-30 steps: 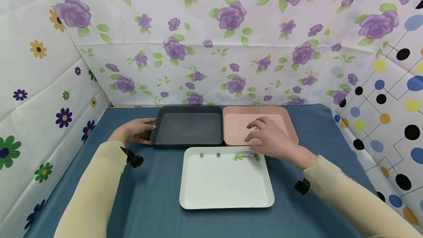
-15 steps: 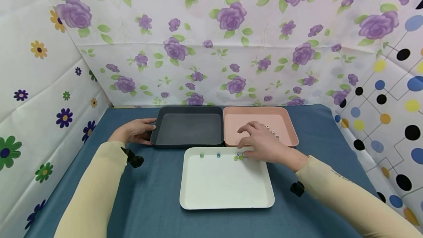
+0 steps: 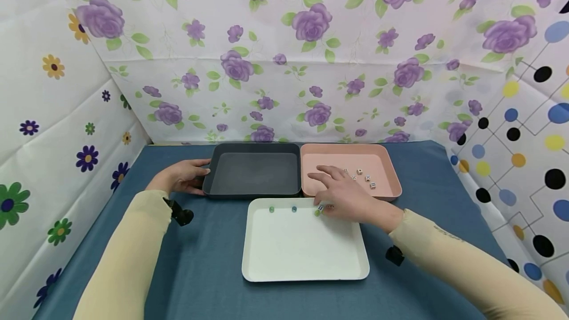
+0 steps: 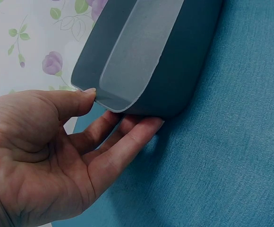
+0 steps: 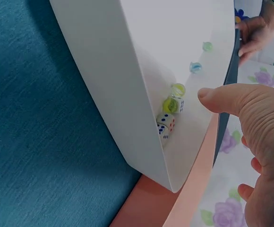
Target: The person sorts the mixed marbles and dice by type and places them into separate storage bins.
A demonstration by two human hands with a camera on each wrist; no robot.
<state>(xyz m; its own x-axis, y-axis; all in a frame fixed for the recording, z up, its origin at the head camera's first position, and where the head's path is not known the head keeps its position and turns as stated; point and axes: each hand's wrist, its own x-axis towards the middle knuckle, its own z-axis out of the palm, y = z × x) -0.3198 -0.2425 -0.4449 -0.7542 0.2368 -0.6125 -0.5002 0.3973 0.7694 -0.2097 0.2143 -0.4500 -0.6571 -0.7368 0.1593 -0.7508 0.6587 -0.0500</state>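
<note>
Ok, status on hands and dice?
Left hand grips dark tray. Right hand over white tray, holding nothing visible. Some dice in it, marbles beside them.

White tray, head view: its far right corner is hidden by the right grip, which also masks part of the pink tray beyond it, where the dice bear pips too small to count. The dark tray, beyond the white tray's far left corner, runs off the left-wrist view's top edge.
</note>
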